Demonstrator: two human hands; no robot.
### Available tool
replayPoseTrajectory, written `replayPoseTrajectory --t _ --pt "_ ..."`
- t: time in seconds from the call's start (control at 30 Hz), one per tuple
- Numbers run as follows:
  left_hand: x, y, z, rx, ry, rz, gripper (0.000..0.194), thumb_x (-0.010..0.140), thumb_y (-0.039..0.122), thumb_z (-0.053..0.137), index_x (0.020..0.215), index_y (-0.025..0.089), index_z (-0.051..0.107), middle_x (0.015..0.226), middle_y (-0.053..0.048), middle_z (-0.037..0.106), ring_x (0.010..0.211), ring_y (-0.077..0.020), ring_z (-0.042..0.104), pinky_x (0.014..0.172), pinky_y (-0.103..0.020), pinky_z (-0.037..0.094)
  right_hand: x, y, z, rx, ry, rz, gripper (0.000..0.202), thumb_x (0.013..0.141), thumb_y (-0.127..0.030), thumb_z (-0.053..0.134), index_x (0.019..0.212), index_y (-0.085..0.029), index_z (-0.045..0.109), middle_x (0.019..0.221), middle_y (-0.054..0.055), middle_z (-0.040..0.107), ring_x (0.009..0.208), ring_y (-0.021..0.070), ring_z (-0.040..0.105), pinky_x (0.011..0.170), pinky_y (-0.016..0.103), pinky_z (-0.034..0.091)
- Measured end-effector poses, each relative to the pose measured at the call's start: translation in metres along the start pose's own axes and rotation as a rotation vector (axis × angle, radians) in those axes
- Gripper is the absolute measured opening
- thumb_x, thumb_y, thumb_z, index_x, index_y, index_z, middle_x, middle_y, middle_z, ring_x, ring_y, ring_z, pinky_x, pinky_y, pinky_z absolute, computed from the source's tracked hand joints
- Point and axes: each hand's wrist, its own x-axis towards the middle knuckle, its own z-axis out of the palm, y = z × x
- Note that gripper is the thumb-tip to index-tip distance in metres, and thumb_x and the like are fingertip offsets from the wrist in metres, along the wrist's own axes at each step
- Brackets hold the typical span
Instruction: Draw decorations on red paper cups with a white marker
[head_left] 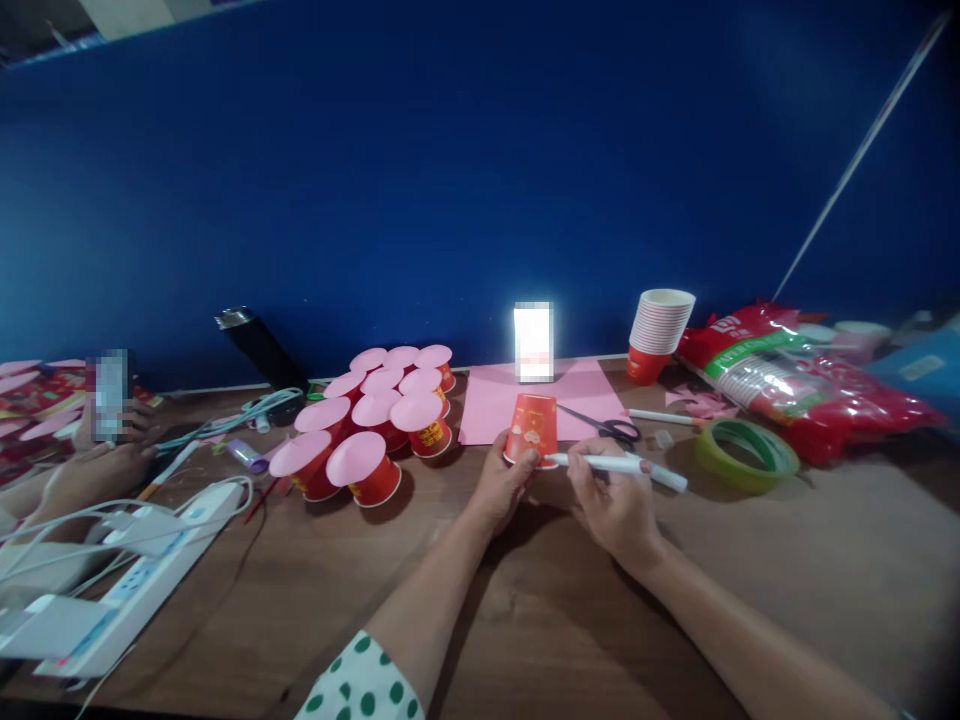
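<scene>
My left hand (508, 482) grips a red paper cup (534, 425) with pale printed motifs, held upside down near the table's middle. In my right hand (616, 505) is a white marker (604, 463), its tip at the right side of the cup's lower rim. Behind the cup lies a sheet of pink paper (487, 405). Black-handled scissors (616, 430) rest partly on the sheet, beyond my right hand. Close to that hand, a white pen-like piece (667, 478) lies on the table.
Several red cups topped with pink discs (360, 458) stand left. A cup stack (660, 330), a red cup bag (787, 370) and green tape roll (746, 455) are right. A lit phone (533, 340) stands behind. A power strip (150, 580) and another person's hand (112, 460) are left.
</scene>
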Motion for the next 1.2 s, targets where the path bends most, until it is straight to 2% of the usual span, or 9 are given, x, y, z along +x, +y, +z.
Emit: replayPoseTrajectory --t 0.33,0.57,0.77,1.0,1.2 --pt "0.0018 -0.001 -0.0009 -0.03 0.017 0.009 0.052 0.06 0.033 0.079 0.102 0.019 0.052 0.092 -0.002 0.063 0.078 -0.0105 0.061 0.076 -0.024 0.047 0.0002 0.0004 0.0006 -0.016 0.004 -0.006 0.018 0.088 -0.028 0.046 0.076 -0.019 0.055 0.064 0.001 0.062 0.057 0.0136 0.059 0.061 0.025 0.044" --pt "0.0017 -0.0007 0.0004 -0.008 0.025 0.045 0.052 0.059 0.035 0.08 0.101 0.017 0.054 0.091 -0.003 0.064 0.078 -0.0124 0.061 0.079 -0.026 0.046 -0.0003 0.0018 0.0013 -0.005 -0.013 -0.003 0.019 0.089 -0.029 0.045 0.075 -0.019 0.054 0.06 0.0 0.06 0.053 0.0128 0.056 0.059 0.025 0.043" --pt "0.0028 -0.001 -0.0005 -0.001 0.075 0.052 0.052 0.058 0.035 0.08 0.1 0.019 0.055 0.087 -0.001 0.064 0.073 -0.0099 0.061 0.072 -0.022 0.046 0.0003 -0.0005 0.0002 -0.02 -0.031 -0.004 0.02 0.089 -0.028 0.045 0.073 -0.019 0.054 0.059 0.0 0.06 0.053 0.013 0.055 0.059 0.025 0.042" --pt "0.0059 -0.0032 -0.0031 -0.032 0.084 0.037 0.053 0.057 0.035 0.081 0.101 0.02 0.054 0.09 -0.001 0.064 0.076 -0.0115 0.061 0.074 -0.024 0.047 0.0003 0.0009 -0.0001 -0.053 -0.081 -0.027 0.023 0.09 -0.028 0.043 0.071 -0.02 0.054 0.058 -0.002 0.058 0.05 0.0118 0.052 0.059 0.024 0.04" --pt "0.006 -0.0035 -0.0031 -0.044 0.075 0.03 0.052 0.058 0.033 0.08 0.1 0.02 0.053 0.091 0.0 0.063 0.078 -0.0115 0.062 0.073 -0.024 0.048 -0.0003 0.0016 0.0005 -0.072 -0.067 -0.016 0.022 0.089 -0.027 0.044 0.071 -0.02 0.054 0.059 -0.003 0.059 0.051 0.0114 0.053 0.062 0.024 0.039"
